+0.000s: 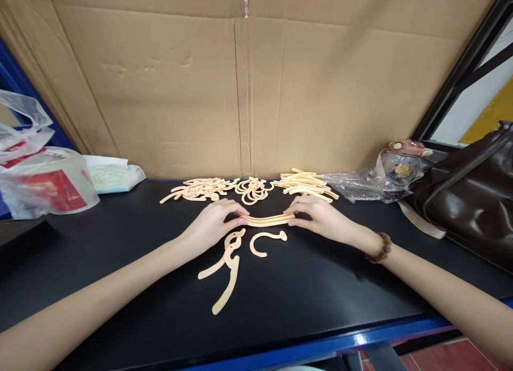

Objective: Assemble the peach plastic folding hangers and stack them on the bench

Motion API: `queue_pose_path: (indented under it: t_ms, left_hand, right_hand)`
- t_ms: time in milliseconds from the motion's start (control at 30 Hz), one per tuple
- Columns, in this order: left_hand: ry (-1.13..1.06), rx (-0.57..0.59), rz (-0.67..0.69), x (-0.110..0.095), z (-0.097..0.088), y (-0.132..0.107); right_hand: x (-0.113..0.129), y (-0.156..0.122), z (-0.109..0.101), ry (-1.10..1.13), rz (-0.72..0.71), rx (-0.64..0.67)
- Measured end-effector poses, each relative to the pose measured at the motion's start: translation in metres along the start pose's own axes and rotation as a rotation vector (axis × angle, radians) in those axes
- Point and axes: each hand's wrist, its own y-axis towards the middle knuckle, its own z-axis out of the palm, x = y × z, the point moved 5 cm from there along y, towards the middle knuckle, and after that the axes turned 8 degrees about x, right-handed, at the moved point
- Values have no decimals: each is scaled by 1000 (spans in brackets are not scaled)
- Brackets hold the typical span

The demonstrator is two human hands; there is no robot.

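Observation:
Between both hands I hold a peach-coloured plastic hanger bar (269, 220), slightly curved and grooved along its length. My left hand (218, 219) pinches its left end. Its right end is pinched by my right hand (316, 217). On the black table just below lies a loose hanger hook (264, 242) with a flat knob at one end. To its left rest hanger arm pieces (228, 269), crossed at the top with their long ends spread toward me.
Behind my hands lie a pile of hanger arms (200, 188), a pile of hooks (253, 190) and a pile of bars (306, 184). Clear plastic wrap (355, 186), a round bottle (396, 165) and a dark bag (473, 194) stand right; a plastic bag (48, 181) and tissue pack (114, 177) left.

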Motion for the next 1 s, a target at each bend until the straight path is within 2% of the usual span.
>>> queue_pose_path:
  t_ms: [200,567,833,1000]
  left_hand:
    - [-32,32,-20,3,1,1]
    - [59,-10,38,-7,-4,-1]
    - [29,43,-13,0,-1,0]
    - [27,18,5,-1,-1,-1]
  right_hand:
    - [-5,0,-1,53,31,-69]
    - [-12,2,10,180,106,-2]
    - [-4,2,4,58,40,-13]
    - [-6,2,7,152,47,32]
